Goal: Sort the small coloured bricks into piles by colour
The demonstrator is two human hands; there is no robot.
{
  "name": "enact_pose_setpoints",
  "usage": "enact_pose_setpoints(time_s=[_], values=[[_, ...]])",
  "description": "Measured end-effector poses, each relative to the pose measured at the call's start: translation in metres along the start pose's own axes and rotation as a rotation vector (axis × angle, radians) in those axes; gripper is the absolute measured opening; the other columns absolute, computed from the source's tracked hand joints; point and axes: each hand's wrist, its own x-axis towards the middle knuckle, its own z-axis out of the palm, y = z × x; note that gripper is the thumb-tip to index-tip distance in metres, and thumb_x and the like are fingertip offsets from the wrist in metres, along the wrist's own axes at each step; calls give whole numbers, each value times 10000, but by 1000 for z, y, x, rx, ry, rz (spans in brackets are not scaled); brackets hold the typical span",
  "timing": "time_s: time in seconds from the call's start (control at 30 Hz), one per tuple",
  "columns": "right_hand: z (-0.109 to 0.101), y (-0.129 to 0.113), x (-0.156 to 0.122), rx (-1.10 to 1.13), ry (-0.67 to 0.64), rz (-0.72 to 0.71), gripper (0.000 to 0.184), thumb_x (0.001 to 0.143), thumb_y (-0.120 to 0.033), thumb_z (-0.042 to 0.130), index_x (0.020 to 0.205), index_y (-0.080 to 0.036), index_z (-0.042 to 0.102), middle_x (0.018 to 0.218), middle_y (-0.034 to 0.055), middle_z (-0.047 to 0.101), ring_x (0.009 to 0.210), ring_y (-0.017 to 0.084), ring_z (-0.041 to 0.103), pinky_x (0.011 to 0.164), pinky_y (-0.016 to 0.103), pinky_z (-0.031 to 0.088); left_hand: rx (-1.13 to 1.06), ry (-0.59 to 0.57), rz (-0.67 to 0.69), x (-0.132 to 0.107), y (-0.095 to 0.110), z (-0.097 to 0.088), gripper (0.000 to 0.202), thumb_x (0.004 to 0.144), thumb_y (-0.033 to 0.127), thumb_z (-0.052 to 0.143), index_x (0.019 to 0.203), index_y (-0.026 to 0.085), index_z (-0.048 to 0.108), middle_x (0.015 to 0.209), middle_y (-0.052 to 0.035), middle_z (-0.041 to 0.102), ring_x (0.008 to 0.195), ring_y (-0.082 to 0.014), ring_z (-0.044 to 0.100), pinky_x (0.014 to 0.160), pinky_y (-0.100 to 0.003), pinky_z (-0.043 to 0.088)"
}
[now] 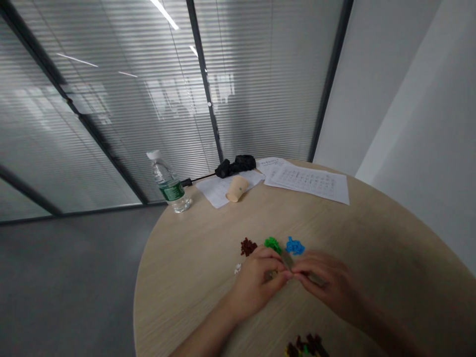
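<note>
My left hand and my right hand meet over the round wooden table, fingertips pinched together on a small greyish piece that I cannot make out. Just beyond the fingers lie three little heaps of small pieces: brown, green and blue. A tiny white piece sits left of my left hand. At the near edge lies a dark mixed heap.
A water bottle stands at the table's far left edge. A paper cup lies on its side on paper sheets, with a black bundle behind. Glass walls with blinds stand beyond.
</note>
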Motion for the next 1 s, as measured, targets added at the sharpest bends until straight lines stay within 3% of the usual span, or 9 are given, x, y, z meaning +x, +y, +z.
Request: enact_pose_setpoints(time_s=[0.2, 0.33, 0.4, 0.53, 0.67, 0.87, 1.0], values=[[5, 0, 0, -6, 43, 0, 198, 868, -201, 476, 760, -208, 642, 754, 56, 684, 718, 163, 631, 681, 270, 495, -2, 15, -40, 2, -2, 2, 91, 812, 178, 619, 755, 195, 687, 862, -32, 635, 866, -164, 563, 803, -303, 438], [-1, 13, -1, -73, -1, 78, 180, 850, -190, 463, 773, -201, 625, 782, 62, 679, 756, 176, 623, 717, 295, 473, 180, 34, -18, 4, -7, -3, 81, 807, 186, 615, 766, 194, 686, 859, -38, 631, 854, -182, 553, 787, -327, 438], [-12, 23, -3, -113, -86, 174, 151, 820, -189, 474, 758, -194, 612, 769, 57, 665, 723, 174, 605, 683, 291, 455, 289, 18, 3, 4, -8, -7, 90, 817, 210, 601, 783, 192, 682, 854, -42, 630, 838, -190, 545, 773, -337, 440], [-43, 38, -12, -188, -338, 519, 91, 713, -205, 553, 627, -182, 537, 585, 4, 554, 542, 147, 513, 505, 252, 353, 398, -21, 38, 4, -8, -12, 119, 841, 232, 564, 811, 188, 670, 849, -45, 630, 824, -194, 536, 751, -340, 444], [-56, 41, -21, -77, -495, 683, 99, 650, -224, 608, 696, -169, 539, 631, 3, 562, 582, 148, 519, 507, 234, 353, 431, -28, 54, 4, -7, -15, 126, 848, 235, 554, 820, 186, 667, 849, -48, 630, 825, -195, 537, 753, -341, 447], [-35, 36, -21, -115, -509, 545, 57, 640, -119, 535, 622, -158, 573, 627, 12, 593, 595, 142, 534, 539, 234, 357, 434, -5, 3, 4, -9, -27, 131, 851, 213, 537, 843, 195, 667, 854, -48, 631, 839, -198, 538, 765, -342, 454], [-24, 27, -13, -116, -433, 418, 120, 725, -165, 512, 624, -161, 576, 643, 26, 600, 610, 155, 535, 576, 259, 372, 325, -20, -4, 3, -7, -29, 130, 856, 215, 532, 836, 197, 659, 854, -44, 637, 837, -183, 553, 775, -329, 454]])
